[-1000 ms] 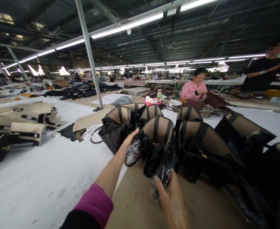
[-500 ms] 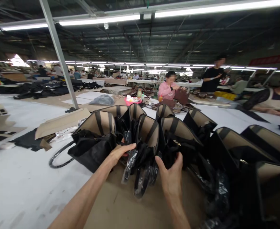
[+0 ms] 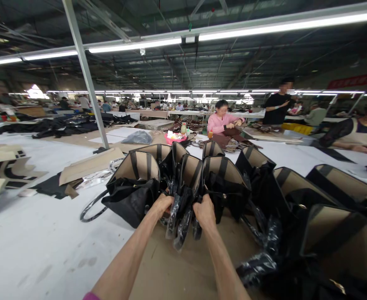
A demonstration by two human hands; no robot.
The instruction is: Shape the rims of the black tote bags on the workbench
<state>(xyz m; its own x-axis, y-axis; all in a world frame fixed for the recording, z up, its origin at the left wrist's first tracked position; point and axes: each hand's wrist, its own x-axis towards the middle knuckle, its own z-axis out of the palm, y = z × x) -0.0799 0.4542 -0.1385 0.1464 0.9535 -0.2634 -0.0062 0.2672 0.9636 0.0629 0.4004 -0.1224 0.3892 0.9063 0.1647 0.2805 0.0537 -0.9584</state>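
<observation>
Several black handbags with tan linings stand open-topped in a cluster. Around the middle handbag (image 3: 189, 173), my left hand (image 3: 164, 204) is closed at its left side, the fingertips hidden behind plastic-wrapped handles. My right hand (image 3: 204, 211) is closed at the right side of that same bag, its fingers tucked between it and the neighbouring bag (image 3: 225, 179). Plastic-wrapped handles (image 3: 182, 227) hang down in front, between my hands. To the left, another black handbag (image 3: 133, 196) leans over, one wrapped handle (image 3: 91, 208) sticking out onto the white table.
More black bags (image 3: 336, 233) crowd the right side. Tan and black cut panels (image 3: 89, 166) lie on the left of the white table (image 3: 58, 241). Behind the bags are a pink basket (image 3: 174, 138) and a seated person in pink (image 3: 219, 121). A metal post (image 3: 86, 75) rises at left.
My right hand has moved left and closed in at the middle bag's side; before, its fingers were spread. The left hand stays on the other side. The view has shifted slightly.
</observation>
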